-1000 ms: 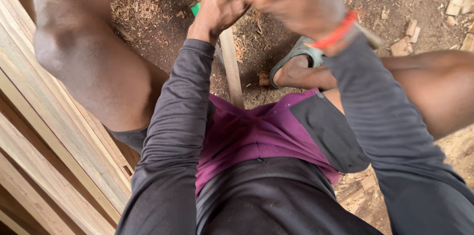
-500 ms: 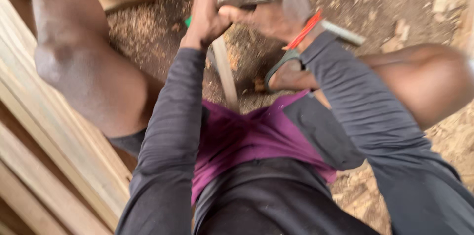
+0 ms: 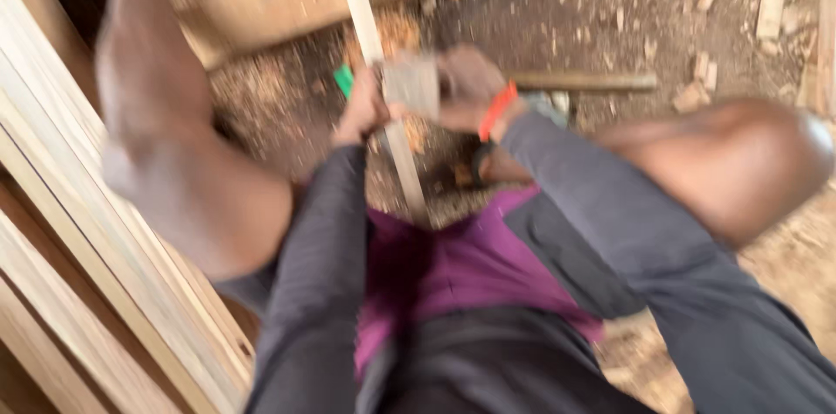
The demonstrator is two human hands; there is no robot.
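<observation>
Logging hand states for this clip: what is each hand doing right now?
Left hand: closed around the thin wooden strip.
Right hand: closed on a grey metal tool; blur hides the exact grip.

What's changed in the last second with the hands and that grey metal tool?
Both hands, left hand and right hand, and the grey metal tool now sit lower in view, the thin pale wooden strip showing beyond them. Both hands still grip the tool; the picture is blurred.

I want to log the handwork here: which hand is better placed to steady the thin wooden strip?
Probably the left. The left hand lies right against the thin wooden strip, while the right hand seems closed on the blurred grey tool.
</observation>
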